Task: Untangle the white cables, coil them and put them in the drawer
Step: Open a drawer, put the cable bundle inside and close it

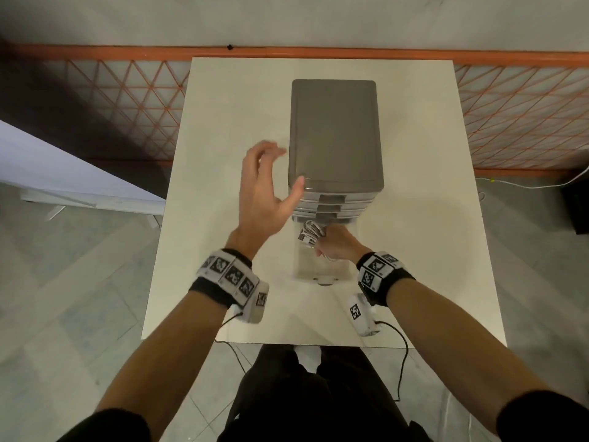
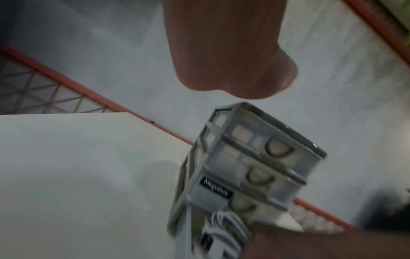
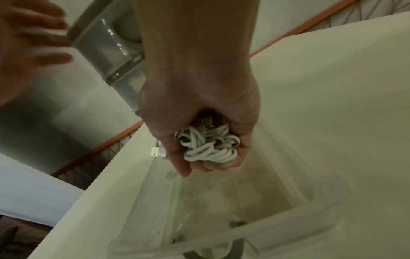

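Observation:
A bundle of coiled white cables [image 1: 310,234] sits in my right hand [image 1: 328,242], which grips it just over the pulled-out clear bottom drawer [image 1: 322,277] of a grey drawer unit [image 1: 334,132]. In the right wrist view my fingers curl round the cables [image 3: 208,143] and a USB plug [image 3: 156,151] sticks out to the left, above the drawer [image 3: 277,233]. My left hand [image 1: 267,173] is raised beside the unit's front left corner, fingers spread and holding nothing. Its thumb is by the lid's edge. The left wrist view shows the unit [image 2: 255,157] and the cables [image 2: 224,233], blurred.
The unit stands on a white table [image 1: 223,282] whose near edge is just in front of my body. The upper drawers [image 1: 331,205] are closed. An orange lattice railing [image 1: 127,100] runs behind the table. A white cord [image 1: 526,186] lies on the floor at right.

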{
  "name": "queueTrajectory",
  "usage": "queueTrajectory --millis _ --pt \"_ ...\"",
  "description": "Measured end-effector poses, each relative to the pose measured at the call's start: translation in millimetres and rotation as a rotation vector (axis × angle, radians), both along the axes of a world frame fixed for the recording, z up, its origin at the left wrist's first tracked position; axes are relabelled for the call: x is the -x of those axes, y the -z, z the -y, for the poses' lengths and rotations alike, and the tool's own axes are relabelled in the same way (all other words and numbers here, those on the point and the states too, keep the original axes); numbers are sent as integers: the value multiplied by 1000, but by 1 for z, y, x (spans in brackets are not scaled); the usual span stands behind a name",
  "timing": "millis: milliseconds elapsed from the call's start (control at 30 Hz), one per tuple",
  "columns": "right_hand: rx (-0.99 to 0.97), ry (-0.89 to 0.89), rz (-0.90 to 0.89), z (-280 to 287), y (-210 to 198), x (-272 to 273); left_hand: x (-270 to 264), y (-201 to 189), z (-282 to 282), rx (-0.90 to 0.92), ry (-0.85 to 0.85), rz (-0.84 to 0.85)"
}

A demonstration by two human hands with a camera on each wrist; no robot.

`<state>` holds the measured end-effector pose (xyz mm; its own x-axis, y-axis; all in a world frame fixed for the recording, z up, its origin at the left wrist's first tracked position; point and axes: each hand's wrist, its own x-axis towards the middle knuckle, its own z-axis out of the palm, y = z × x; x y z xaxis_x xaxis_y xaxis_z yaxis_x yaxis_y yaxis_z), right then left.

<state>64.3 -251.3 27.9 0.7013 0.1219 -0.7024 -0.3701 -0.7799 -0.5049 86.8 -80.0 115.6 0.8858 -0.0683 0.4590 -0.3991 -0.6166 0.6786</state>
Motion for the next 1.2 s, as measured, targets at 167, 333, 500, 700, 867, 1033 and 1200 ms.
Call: queueTrajectory --millis 167,333,500,700,867,1033,1200 --pt "-3 -61 -5 0 11 -9 47 45 9 -273 212 55" --pt "36 -231 5 -3 13 -18 68 89 15 -475 426 -211" --pt "71 -295 -43 -3 8 -22 70 108 16 -591 421 -372" --pt "84 -265 -9 -1 17 -21 66 121 24 -572 352 -288" --pt "47 -126 5 0 20 -17 63 130 21 -598 347 -249" --pt "-7 8 57 5 21 -14 64 134 19 -638 311 -218" --pt "-44 110 96 11 22 -8 68 138 23 -637 277 -213"
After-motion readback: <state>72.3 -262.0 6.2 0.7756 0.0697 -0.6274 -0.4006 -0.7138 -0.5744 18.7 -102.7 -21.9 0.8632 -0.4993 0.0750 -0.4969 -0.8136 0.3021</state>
